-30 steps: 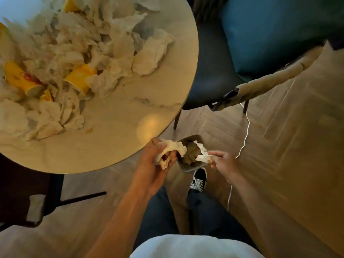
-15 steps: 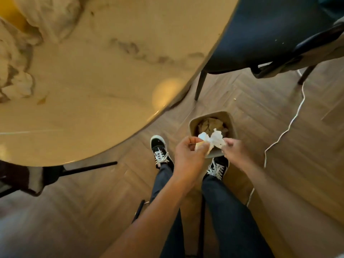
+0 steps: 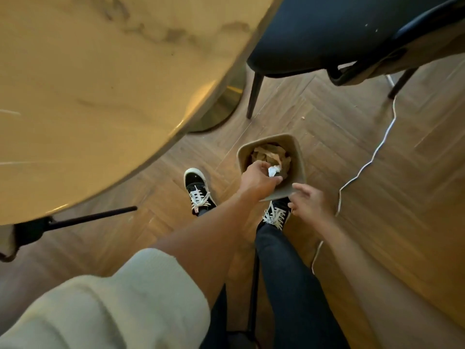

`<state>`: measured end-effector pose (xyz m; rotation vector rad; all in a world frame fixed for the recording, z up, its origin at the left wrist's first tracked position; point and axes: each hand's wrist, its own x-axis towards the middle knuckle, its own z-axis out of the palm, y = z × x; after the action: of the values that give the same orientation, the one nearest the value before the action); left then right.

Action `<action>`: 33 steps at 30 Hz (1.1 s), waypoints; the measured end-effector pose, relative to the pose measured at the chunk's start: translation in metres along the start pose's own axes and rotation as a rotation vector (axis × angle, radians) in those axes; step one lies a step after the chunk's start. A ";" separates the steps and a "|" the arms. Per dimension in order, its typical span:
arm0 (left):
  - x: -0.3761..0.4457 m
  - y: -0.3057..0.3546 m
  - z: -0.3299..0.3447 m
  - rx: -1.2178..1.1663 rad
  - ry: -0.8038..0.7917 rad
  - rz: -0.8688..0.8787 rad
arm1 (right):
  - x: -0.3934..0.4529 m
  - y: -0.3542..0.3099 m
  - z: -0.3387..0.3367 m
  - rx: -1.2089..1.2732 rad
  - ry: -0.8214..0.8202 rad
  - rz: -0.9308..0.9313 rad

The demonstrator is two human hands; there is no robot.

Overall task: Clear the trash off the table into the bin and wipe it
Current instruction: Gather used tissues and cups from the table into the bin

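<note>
- the left hand (image 3: 259, 180) reaches over the mouth of the bin (image 3: 297, 157), fingers curled down around a white crumpled tissue (image 3: 273, 170) that sits at the fingertips, just above the brown paper scraps (image 3: 270, 154) already inside.
- the right hand (image 3: 310, 204) hovers beside the bin's near rim, fingers loosely spread and holding nothing.
- the bin stands on the wooden floor (image 3: 327, 127) between the table (image 3: 100, 84) and the person's right shoe (image 3: 276, 215), with a white cable (image 3: 372, 157) trailing to its right.
- progress, as a judgement: one handful is nearly binned, and the bin already holds some scraps. the visible part of the tabletop looks bare, but most of it lies out of view, so how much trash remains cannot be told. wiping is not begun.
- against half a second ago: both hands then pinched the tissue together above the near rim; now only the left keeps it and has dipped further into the bin, while the right has let go and drawn back.
</note>
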<state>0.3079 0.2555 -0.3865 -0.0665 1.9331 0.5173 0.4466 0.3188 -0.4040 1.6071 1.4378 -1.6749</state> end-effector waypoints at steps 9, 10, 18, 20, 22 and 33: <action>-0.084 0.004 -0.077 -0.027 -0.118 0.140 | -0.078 -0.062 0.006 0.005 -0.014 -0.125; -0.100 0.003 -0.089 -0.028 -0.130 0.165 | -0.090 -0.071 0.007 0.012 -0.015 -0.149; -0.218 -0.002 -0.185 0.013 -0.156 0.372 | -0.202 -0.151 0.016 -0.059 -0.011 -0.357; -0.239 -0.007 -0.209 -0.004 -0.133 0.414 | -0.225 -0.169 0.026 -0.134 -0.018 -0.403; -0.253 -0.014 -0.234 -0.008 -0.097 0.449 | -0.242 -0.191 0.039 -0.228 -0.003 -0.453; -0.262 -0.042 -0.387 -0.160 0.168 0.555 | -0.259 -0.349 0.144 -0.493 0.178 -0.759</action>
<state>0.0947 0.0192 -0.0419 0.3442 2.0665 1.0618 0.1496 0.2396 -0.0647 1.0023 2.5274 -1.3372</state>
